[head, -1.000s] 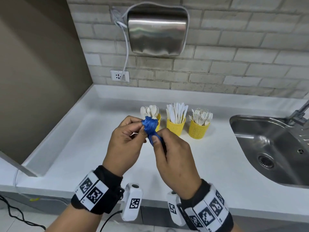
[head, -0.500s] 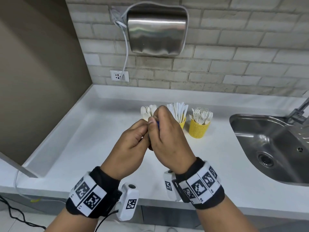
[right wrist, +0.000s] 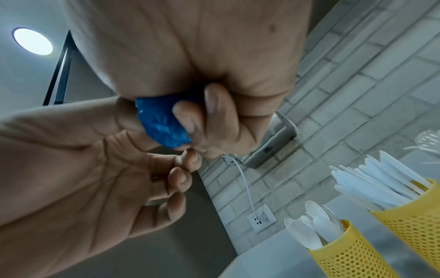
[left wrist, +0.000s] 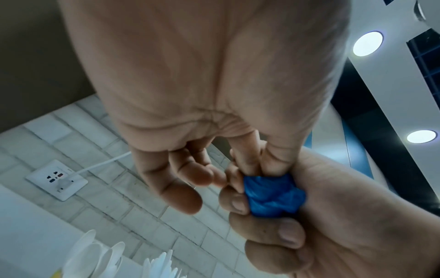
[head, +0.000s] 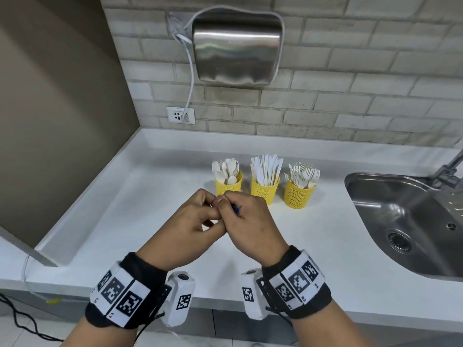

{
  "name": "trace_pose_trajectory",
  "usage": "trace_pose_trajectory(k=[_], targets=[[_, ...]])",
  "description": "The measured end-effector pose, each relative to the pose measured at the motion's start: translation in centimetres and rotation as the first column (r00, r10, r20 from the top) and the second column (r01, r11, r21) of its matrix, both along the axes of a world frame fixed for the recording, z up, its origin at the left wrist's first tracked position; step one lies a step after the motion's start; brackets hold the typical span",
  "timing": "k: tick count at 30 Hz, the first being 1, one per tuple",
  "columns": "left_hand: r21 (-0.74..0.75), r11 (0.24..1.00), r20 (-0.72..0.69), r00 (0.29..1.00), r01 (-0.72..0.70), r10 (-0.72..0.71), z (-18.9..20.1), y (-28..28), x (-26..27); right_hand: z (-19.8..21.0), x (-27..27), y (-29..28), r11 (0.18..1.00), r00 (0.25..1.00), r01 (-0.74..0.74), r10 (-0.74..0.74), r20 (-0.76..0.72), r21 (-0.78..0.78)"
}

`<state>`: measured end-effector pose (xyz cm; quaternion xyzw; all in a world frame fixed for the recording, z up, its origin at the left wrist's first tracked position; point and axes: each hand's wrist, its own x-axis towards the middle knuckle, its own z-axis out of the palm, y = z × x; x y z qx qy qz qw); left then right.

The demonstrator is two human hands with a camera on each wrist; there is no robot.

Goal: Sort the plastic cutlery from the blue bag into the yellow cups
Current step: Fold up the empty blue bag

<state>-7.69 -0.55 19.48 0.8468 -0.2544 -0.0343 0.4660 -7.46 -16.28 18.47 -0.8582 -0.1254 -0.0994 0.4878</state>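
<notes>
The blue bag (head: 235, 209) is crumpled into a small wad (left wrist: 273, 195) (right wrist: 161, 122). My right hand (head: 233, 209) (right wrist: 190, 116) grips it in a closed fist above the counter. My left hand (head: 213, 201) (left wrist: 262, 165) meets it, with thumb and forefinger pinching the top of the wad and the other fingers loosely curled. Behind the hands stand three yellow mesh cups: one with white spoons (head: 228, 185), one with white knives (head: 264, 191), one with white forks (head: 298, 195). From the head view only a sliver of the bag shows.
The white counter (head: 125, 209) runs to a steel sink (head: 400, 221) and tap (head: 451, 169) on the right. A metal hand dryer (head: 235, 48) and wall socket (head: 180, 115) are on the brick wall. A brown wall closes the left side.
One second ago the bag stuck out between both hands as a twisted blue bunch. It is now balled up inside the right fist, and the hands are pressed together, lower and nearer me.
</notes>
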Motion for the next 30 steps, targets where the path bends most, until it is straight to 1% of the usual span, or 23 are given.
trace_pose_trajectory(k=[4,9,14,17,21,23,25,27,30], targets=[[-0.014,1.000,0.012,1.000,0.018,-0.018,-0.4,0.4,0.0,-0.5,-0.2,0.0,1.000,1.000,-0.001,0.001,-0.002,0.001],[-0.049,0.996,-0.030,0.997,-0.078,0.076,-0.7,0.4,0.1,-0.9,-0.3,0.1,0.998,0.999,0.029,-0.028,-0.024,0.053],[-0.133,0.983,-0.096,0.989,-0.128,0.116,-0.4,0.5,0.4,-1.0,0.0,0.2,0.996,1.000,0.021,-0.020,-0.017,0.085],[-0.141,0.980,-0.087,0.988,-0.139,0.128,-0.3,0.6,0.5,-1.1,-0.1,0.5,0.993,1.000,0.012,-0.012,-0.003,0.115],[-0.176,0.971,-0.076,0.985,-0.164,0.153,0.0,0.9,0.4,-1.0,-0.1,0.7,0.994,1.000,0.007,-0.009,0.015,0.106],[-0.176,0.969,-0.059,0.985,-0.172,0.164,0.2,0.8,0.4,-1.0,-0.1,0.7,0.994,1.000,0.010,-0.013,0.021,0.106],[-0.182,0.960,-0.026,0.977,-0.211,0.210,0.3,0.7,0.4,-0.9,-0.1,0.7,0.993,0.999,0.015,-0.018,0.026,0.113],[-0.173,0.953,0.026,0.966,-0.248,0.256,0.3,0.6,0.5,-0.8,-0.1,0.7,0.992,0.999,0.017,-0.021,0.033,0.125],[-0.136,0.957,0.124,0.954,-0.255,0.272,0.3,0.2,0.2,-0.6,0.1,0.5,0.989,0.998,0.029,-0.038,0.057,0.147]])
